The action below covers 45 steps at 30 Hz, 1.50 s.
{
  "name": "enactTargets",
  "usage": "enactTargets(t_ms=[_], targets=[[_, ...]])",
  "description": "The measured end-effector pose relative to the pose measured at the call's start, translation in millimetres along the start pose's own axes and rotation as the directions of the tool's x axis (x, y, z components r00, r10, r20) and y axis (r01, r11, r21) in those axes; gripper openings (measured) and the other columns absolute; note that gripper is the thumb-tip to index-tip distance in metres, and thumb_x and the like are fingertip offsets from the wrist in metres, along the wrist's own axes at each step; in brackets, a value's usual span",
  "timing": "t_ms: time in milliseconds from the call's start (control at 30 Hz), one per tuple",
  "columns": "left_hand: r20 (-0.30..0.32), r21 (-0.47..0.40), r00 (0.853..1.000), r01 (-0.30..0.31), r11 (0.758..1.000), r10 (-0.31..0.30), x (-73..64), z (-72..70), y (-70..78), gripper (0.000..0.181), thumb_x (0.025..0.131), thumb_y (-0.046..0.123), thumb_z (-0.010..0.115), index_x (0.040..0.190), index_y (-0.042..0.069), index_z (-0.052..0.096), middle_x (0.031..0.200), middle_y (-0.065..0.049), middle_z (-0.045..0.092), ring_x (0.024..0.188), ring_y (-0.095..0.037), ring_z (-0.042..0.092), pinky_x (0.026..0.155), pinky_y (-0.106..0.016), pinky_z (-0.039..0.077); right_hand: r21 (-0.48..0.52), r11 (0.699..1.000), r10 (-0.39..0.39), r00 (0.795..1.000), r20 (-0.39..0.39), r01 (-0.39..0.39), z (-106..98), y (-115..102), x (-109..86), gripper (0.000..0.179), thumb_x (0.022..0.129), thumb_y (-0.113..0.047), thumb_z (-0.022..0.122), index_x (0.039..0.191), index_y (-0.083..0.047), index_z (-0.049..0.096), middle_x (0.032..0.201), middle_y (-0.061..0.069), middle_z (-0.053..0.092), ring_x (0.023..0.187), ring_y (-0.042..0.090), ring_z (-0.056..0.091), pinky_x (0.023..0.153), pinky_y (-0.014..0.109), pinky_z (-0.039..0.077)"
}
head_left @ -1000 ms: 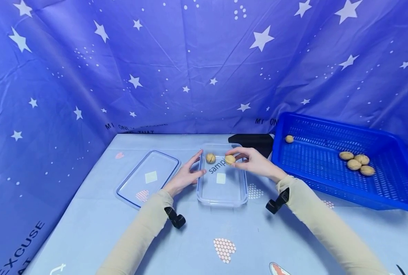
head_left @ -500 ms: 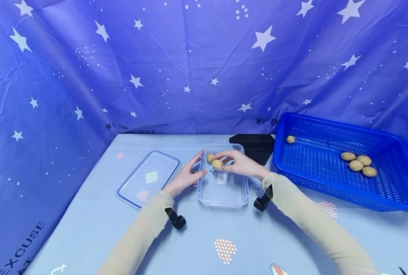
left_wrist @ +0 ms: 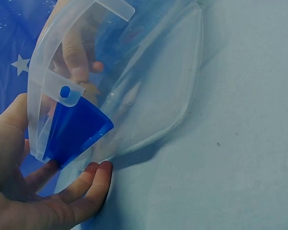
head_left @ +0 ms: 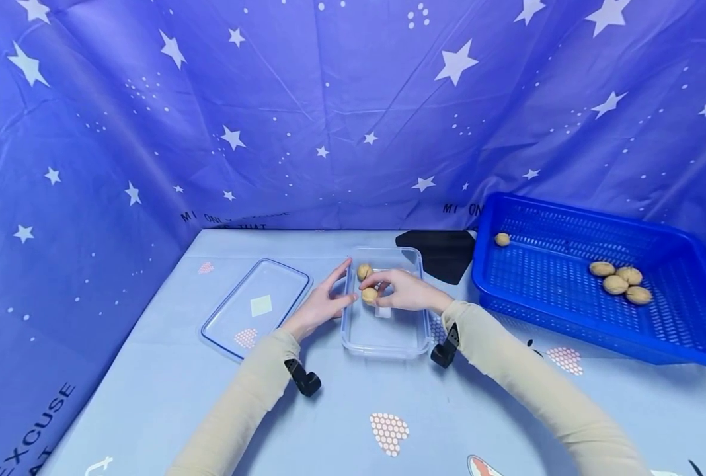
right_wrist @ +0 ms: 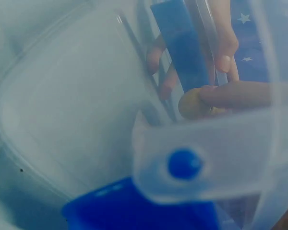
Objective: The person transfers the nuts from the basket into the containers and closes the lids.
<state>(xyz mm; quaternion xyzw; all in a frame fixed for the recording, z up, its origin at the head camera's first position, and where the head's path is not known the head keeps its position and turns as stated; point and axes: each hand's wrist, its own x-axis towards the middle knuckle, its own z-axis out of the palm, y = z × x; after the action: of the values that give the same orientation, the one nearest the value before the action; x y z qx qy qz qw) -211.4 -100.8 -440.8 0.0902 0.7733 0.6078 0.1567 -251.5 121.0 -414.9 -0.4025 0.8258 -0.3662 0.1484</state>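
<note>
A walnut (head_left: 369,295) is pinched between the thumb and fingers of my right hand (head_left: 409,291), low inside a clear plastic container (head_left: 385,349). The right wrist view shows the same walnut (right_wrist: 189,104) through the see-through wall, under a fingertip. A second walnut (head_left: 363,272) lies in the container near its far left corner. My left hand (head_left: 322,305) rests against the container's left side with fingers spread; in the left wrist view its fingertips (left_wrist: 103,172) touch the outer wall low down. The right palm hides part of the container's floor.
The container's lid (head_left: 258,305), with a blue seal, lies flat on the table at left. A blue perforated basket (head_left: 549,264) at right holds several walnuts (head_left: 615,284) and a lone one (head_left: 502,239) in its far left corner. A starry blue curtain closes the back.
My right hand has moved left and toward me inside the container, carrying its walnut lower, in front of the other walnut. My left hand stays at the container's side.
</note>
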Motion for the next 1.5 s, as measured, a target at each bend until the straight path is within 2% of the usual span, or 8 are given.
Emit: enactTargets(t_ms=[267, 500, 633, 800, 1067, 1300, 1500], targets=[[0.006, -0.002, 1.000, -0.008, 1.000, 0.008, -0.1, -0.1, -0.3, 0.077, 0.094, 0.017, 0.063, 0.155, 0.033, 0.020, 0.157, -0.012, 0.020, 0.120, -0.040, 0.050, 0.081, -0.042, 0.056, -0.013, 1.000, 0.029, 0.997, 0.066, -0.028, -0.5, -2.5, -1.3, 0.036, 0.083, -0.004, 0.066, 0.119, -0.005, 0.066, 0.116, 0.007, 0.065, 0.089, 0.016, 0.063, 0.070, 0.025, 0.054], [0.009, -0.008, 1.000, -0.017, 1.000, 0.018, 0.2, -0.6, -0.9, 0.077, 0.094, 0.018, 0.064, 0.155, 0.031, 0.019, 0.157, -0.014, 0.020, 0.118, -0.040, 0.052, 0.082, -0.044, 0.056, 0.012, 0.999, 0.032, 0.998, 0.045, -0.033, -2.6, -2.2, -0.5, 0.033, 0.086, -0.009, 0.067, 0.119, -0.002, 0.066, 0.118, 0.008, 0.065, 0.092, 0.020, 0.064, 0.078, 0.029, 0.054], [0.021, -0.009, 1.000, -0.014, 1.000, 0.015, 0.2, -2.0, -1.9, 0.077, 0.094, 0.017, 0.064, 0.155, 0.032, 0.019, 0.157, -0.014, 0.019, 0.118, -0.040, 0.052, 0.084, -0.045, 0.055, 0.028, 0.999, 0.022, 0.999, 0.033, -0.023, -5.7, -5.6, -2.4, 0.032, 0.087, -0.007, 0.066, 0.119, -0.003, 0.066, 0.118, 0.009, 0.065, 0.095, 0.023, 0.064, 0.084, 0.038, 0.053], [0.018, -0.010, 1.000, -0.010, 1.000, 0.010, -0.3, -2.5, -2.4, 0.077, 0.094, 0.017, 0.064, 0.155, 0.032, 0.020, 0.157, -0.013, 0.020, 0.114, -0.036, 0.055, 0.083, -0.043, 0.055, 0.045, 0.999, -0.010, 1.000, 0.025, 0.009, -8.3, -8.3, -6.3, 0.031, 0.089, -0.005, 0.064, 0.119, 0.001, 0.065, 0.118, 0.012, 0.065, 0.096, 0.025, 0.064, 0.086, 0.047, 0.053], [0.010, -0.028, 1.000, -0.019, 0.999, 0.019, 0.3, -0.6, -1.4, 0.078, 0.093, 0.015, 0.064, 0.156, 0.030, 0.019, 0.157, -0.014, 0.020, 0.114, -0.037, 0.055, 0.083, -0.042, 0.056, 0.067, 0.997, -0.038, 0.999, 0.001, 0.038, -11.3, -11.6, -21.4, 0.029, 0.092, -0.006, 0.063, 0.119, 0.003, 0.063, 0.119, 0.016, 0.063, 0.090, 0.018, 0.064, 0.083, 0.041, 0.054], [0.005, -0.043, 1.000, -0.023, 0.999, 0.023, 1.3, -0.8, -2.6, 0.079, 0.092, 0.014, 0.064, 0.155, 0.032, 0.021, 0.157, -0.013, 0.021, 0.115, -0.038, 0.054, 0.084, -0.043, 0.055, 0.044, 0.999, 0.002, 1.000, -0.003, -0.002, -20.8, -16.4, -38.8, 0.030, 0.092, -0.006, 0.061, 0.122, -0.001, 0.062, 0.119, 0.014, 0.063, 0.093, 0.019, 0.062, 0.078, 0.036, 0.055], [0.018, -0.041, 1.000, -0.018, 0.999, 0.019, 1.7, -1.0, -2.2, 0.079, 0.093, 0.014, 0.064, 0.155, 0.032, 0.019, 0.158, -0.013, 0.018, 0.117, -0.038, 0.052, 0.084, -0.043, 0.055, 0.049, 0.997, -0.059, 0.998, -0.027, 0.060, -27.9, -18.6, -59.7, 0.025, 0.092, -0.002, 0.061, 0.117, -0.001, 0.063, 0.114, 0.016, 0.064, 0.088, 0.020, 0.063, 0.076, 0.035, 0.056]])
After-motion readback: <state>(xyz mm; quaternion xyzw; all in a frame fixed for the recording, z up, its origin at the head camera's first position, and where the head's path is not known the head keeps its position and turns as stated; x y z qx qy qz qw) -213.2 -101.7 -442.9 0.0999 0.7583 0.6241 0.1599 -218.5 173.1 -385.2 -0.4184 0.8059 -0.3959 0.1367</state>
